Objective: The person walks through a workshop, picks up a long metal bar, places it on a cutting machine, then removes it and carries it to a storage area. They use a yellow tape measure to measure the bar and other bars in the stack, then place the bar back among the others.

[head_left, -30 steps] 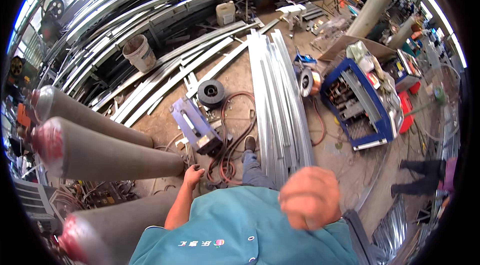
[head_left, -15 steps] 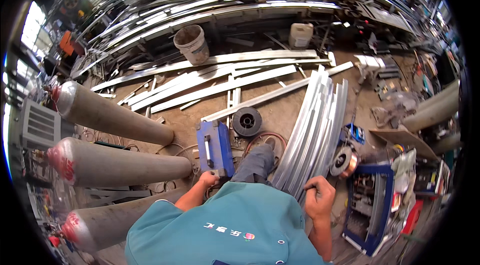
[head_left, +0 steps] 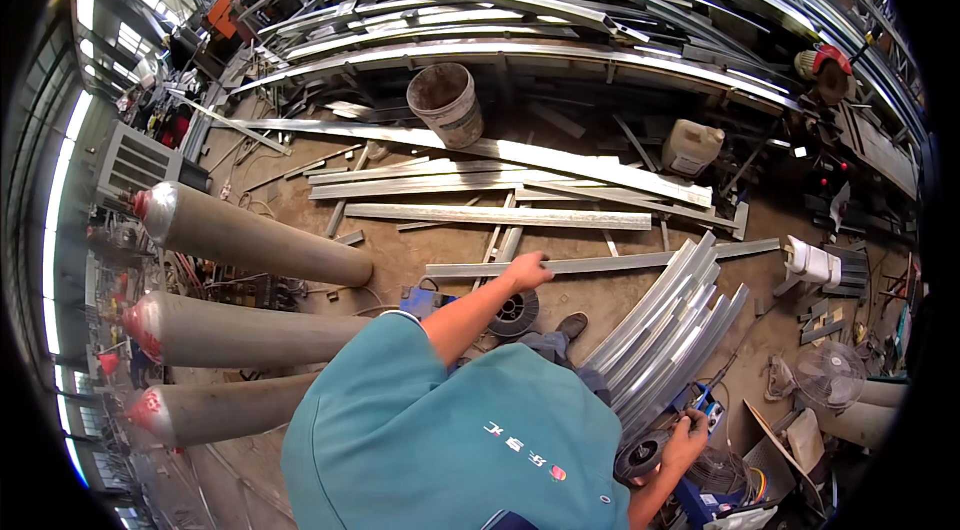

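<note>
A black spool (head_left: 516,320) sits on the floor, just below the outstretched left hand (head_left: 527,273), which is loosely open and seemingly empty. This looks like a reach; gripping anything there would call for closing the fingers. The right hand (head_left: 685,440) is half-curled near the metal profiles (head_left: 665,330); whether it holds anything, I cannot tell. The left arm partly hides a blue case (head_left: 422,301).

Smooth, glossy metal strips (head_left: 662,328)

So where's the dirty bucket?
The bucket is just left of upper centre in the head view, beyond the left hand and left of the cream jerrycan.
</note>
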`<state>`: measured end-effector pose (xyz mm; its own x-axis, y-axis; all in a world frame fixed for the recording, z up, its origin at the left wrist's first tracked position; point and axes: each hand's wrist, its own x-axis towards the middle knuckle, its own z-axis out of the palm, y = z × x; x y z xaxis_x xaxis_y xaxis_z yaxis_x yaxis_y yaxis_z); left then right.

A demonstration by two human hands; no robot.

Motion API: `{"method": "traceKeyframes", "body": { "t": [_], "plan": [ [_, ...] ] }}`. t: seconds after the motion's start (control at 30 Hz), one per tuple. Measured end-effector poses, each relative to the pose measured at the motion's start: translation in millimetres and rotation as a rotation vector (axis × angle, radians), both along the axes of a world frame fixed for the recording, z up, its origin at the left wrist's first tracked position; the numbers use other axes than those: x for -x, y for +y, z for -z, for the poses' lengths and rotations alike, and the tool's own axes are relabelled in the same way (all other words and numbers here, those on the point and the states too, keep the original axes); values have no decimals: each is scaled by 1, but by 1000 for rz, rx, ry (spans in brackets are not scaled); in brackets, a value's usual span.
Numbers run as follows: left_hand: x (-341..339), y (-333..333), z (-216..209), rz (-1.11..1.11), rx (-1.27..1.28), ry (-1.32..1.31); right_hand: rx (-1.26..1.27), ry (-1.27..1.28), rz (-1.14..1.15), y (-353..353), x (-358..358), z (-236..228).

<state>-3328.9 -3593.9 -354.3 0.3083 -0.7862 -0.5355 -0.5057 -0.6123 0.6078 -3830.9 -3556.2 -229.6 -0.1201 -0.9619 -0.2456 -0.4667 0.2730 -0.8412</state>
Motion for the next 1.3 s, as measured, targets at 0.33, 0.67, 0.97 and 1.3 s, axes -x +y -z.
{"method": "traceKeyframes", "body": {
  "t": [0.33, 0.67, 0.97, 1.3],
  "plan": [
    [41, -214, 24, 40, -74, 117, -629, -189, 472, -52, 95, 181],
    [42, -342, 43, -117, -431, 72, -689, -543, 874, -158, 123, 198],
    [179, -558, 51, 224, -394, -45, -330, -481, 985, -355, 207, 137],
    [331, -893, 215, 417, -496, -10, -304, -462, 1117, -618, 319, 200]
  ]
}}
